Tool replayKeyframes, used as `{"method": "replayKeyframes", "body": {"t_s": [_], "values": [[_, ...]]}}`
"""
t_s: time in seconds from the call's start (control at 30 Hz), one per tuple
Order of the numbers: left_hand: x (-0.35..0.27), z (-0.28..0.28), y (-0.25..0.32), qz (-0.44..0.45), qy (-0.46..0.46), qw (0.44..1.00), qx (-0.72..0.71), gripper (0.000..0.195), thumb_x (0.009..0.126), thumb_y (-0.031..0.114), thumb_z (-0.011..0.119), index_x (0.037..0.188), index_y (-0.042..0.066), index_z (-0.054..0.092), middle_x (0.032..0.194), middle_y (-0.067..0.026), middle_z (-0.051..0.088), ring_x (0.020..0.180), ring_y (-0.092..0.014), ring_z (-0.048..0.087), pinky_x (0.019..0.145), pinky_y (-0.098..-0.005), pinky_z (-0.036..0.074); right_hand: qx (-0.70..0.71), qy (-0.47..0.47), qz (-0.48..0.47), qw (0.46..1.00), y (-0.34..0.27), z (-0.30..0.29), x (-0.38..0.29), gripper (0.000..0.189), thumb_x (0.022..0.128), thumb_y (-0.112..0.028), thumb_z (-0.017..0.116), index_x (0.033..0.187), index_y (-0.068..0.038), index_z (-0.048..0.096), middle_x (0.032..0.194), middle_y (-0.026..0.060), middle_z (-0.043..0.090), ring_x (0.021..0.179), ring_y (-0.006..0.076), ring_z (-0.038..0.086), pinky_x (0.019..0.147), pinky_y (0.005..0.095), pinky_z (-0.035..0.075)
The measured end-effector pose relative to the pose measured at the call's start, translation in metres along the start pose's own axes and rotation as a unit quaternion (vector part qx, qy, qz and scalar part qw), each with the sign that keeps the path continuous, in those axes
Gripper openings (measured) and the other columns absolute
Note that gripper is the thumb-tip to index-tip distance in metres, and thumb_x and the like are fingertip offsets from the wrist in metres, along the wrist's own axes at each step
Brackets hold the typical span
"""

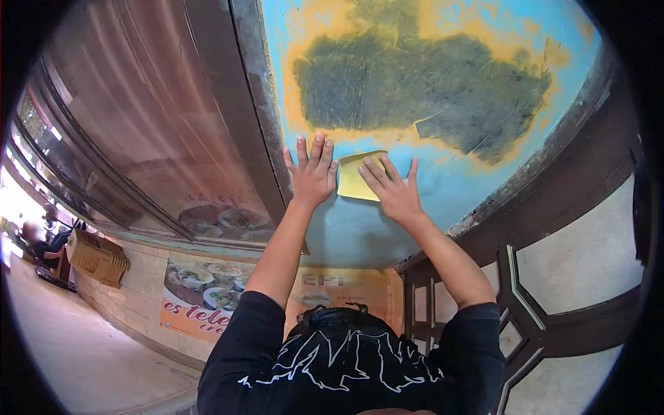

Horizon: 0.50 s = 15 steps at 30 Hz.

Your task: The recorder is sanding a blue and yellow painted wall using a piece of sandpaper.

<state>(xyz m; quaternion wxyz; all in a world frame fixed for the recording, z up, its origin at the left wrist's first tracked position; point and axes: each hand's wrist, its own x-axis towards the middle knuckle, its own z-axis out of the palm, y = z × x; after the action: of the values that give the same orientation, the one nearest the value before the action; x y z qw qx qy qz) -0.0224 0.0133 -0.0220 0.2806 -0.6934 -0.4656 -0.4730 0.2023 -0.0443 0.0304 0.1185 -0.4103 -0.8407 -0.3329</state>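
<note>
Before me is a blue painted wall panel (373, 228) with a large dark grey patch (384, 83) bordered by orange-yellow areas. My right hand (398, 193) lies on a sheet of yellow sandpaper (355, 179), its fingers pressing the sheet against the blue paint below the patch. Part of the sheet is hidden under those fingers. To the left of the sandpaper, my left hand (313, 174) rests flat on the panel with fingers spread. Its thumb is close to the sheet's left edge; whether they touch I cannot tell.
A dark frame (228, 98) with glass bounds the panel on the left. Brown woodwork with pale insets (576, 270) stands at right. Low down are a food poster (199, 295) and stacked tan chairs (98, 257). A person (44, 246) sits at far left.
</note>
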Motion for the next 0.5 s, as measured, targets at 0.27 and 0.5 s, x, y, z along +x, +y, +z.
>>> {"method": "replayKeyframes", "body": {"t_s": [0.27, 0.5], "values": [[-0.005, -0.002, -0.004, -0.017, -0.001, 1.0, -0.005, 0.055, 0.092, 0.03, 0.053, 0.145, 0.017, 0.043, 0.159, -0.0016, 0.025, 0.148, -0.034, 0.011, 0.114, -0.0586, -0.002, 0.013, 0.044, 0.051, 0.998, 0.017, -0.024, 0.027, 0.07, 0.078, -0.009, 0.056, 0.144, -0.027, 0.042, 0.156, -0.0019, 0.03, 0.145, 0.0219, 0.024, 0.102, 0.0782, 0.004], [-0.004, -0.004, -0.003, -0.001, -0.014, 1.0, 0.006, 0.06, 0.094, 0.029, 0.052, 0.149, 0.014, 0.034, 0.16, -0.0044, 0.021, 0.148, -0.036, 0.007, 0.114, -0.0589, -0.003, -0.014, 0.041, 0.002, 0.999, 0.005, 0.003, 0.002, 0.07, 0.081, -0.009, 0.055, 0.146, -0.031, 0.04, 0.157, -0.0053, 0.028, 0.145, 0.0194, 0.023, 0.101, 0.0804, 0.008]]}}
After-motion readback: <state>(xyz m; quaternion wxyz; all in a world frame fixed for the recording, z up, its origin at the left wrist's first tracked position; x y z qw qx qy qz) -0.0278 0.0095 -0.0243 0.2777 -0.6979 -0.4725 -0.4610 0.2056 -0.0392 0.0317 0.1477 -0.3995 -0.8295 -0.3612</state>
